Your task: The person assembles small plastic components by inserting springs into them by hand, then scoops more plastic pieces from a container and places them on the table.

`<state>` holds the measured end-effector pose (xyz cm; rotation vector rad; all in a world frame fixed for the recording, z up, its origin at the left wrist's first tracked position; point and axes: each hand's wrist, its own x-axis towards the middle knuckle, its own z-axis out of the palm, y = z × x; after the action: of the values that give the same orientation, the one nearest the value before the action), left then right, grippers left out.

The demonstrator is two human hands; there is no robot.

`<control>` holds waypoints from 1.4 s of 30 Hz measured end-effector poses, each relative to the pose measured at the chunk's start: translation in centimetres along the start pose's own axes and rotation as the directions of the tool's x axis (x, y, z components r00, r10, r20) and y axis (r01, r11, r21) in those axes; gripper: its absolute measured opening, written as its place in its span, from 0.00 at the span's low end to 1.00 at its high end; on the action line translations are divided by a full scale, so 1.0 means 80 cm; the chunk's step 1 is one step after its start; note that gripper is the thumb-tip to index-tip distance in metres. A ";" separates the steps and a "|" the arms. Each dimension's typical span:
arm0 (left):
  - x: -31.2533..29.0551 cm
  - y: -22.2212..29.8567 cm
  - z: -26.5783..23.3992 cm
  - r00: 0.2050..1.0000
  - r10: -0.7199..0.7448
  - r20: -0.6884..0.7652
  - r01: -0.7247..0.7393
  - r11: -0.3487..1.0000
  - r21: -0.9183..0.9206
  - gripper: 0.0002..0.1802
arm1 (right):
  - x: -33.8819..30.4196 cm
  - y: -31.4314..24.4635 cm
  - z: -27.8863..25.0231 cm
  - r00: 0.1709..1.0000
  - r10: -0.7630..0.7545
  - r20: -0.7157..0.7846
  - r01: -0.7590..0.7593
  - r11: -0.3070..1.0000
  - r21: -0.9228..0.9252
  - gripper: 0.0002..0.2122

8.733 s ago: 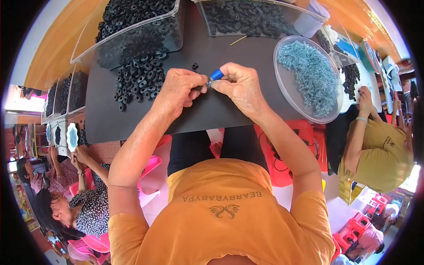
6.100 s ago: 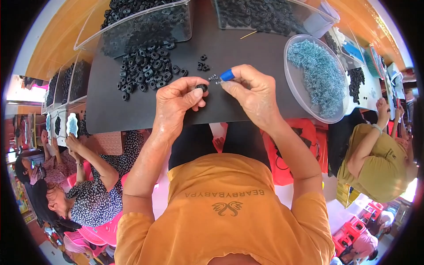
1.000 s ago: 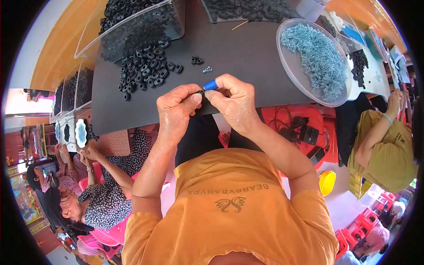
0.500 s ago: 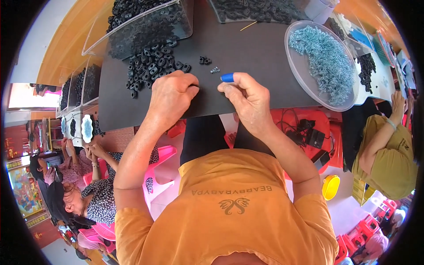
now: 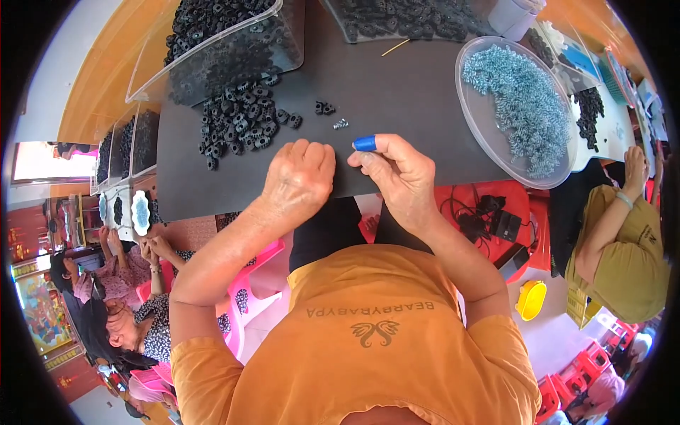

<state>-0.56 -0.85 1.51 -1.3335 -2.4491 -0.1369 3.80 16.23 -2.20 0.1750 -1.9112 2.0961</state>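
Note:
My left hand (image 5: 301, 176) is curled into a fist over the table's near edge, knuckles up, hiding whatever its fingers close on. Beside it, to the right, my right hand (image 5: 400, 170) has thumb and index finger pressed together, with a blue cover (image 5: 364, 144) on the index fingertip. Anything in that pinch is too small to make out. Just beyond the hands lie a few tiny metal springs (image 5: 341, 124) and a few small black plastic parts (image 5: 325, 108). A loose heap of the same black parts (image 5: 244, 120) spreads to the left of them.
A clear box (image 5: 292, 49) of black parts stands behind the heap. At the right, a round clear tray (image 5: 467, 106) holds many bluish springs (image 5: 520, 99). A thin yellow stick (image 5: 395, 47) lies near the back. Other people sit at both sides; a red stool (image 5: 520, 212) carries cables.
My left hand has moved right, toward the right hand, and turned its knuckles up. My right hand has shifted slightly nearer to me, still pinched.

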 end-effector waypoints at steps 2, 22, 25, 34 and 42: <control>-0.004 0.004 0.004 1.000 0.005 -0.023 -0.004 0.999 0.032 0.13 | 0.000 -0.005 0.001 0.999 0.034 -0.014 -0.033 0.998 0.056 0.04; 0.201 -0.086 -0.096 0.915 -0.136 -0.380 0.066 0.979 -0.193 0.09 | -0.004 -0.002 -0.001 0.999 0.009 0.032 -0.010 1.000 0.026 0.03; 0.241 -0.103 -0.096 0.946 -0.092 -0.312 0.111 0.993 0.044 0.20 | -0.004 0.001 0.000 0.998 -0.010 0.057 0.009 1.000 0.011 0.04; 0.087 -0.078 -0.056 0.978 -0.090 -0.190 0.048 0.975 -0.216 0.12 | -0.005 -0.004 -0.003 0.999 0.019 0.051 -0.019 1.000 -0.006 0.05; 0.045 -0.085 0.003 0.965 -0.251 0.073 0.261 0.926 -0.273 0.18 | -0.007 0.004 0.002 0.999 -0.030 0.018 0.031 0.998 -0.045 0.05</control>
<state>-8.08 -1.65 3.07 -1.1179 -2.7048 -0.5484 4.25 15.94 -2.64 0.2119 -1.9518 2.0360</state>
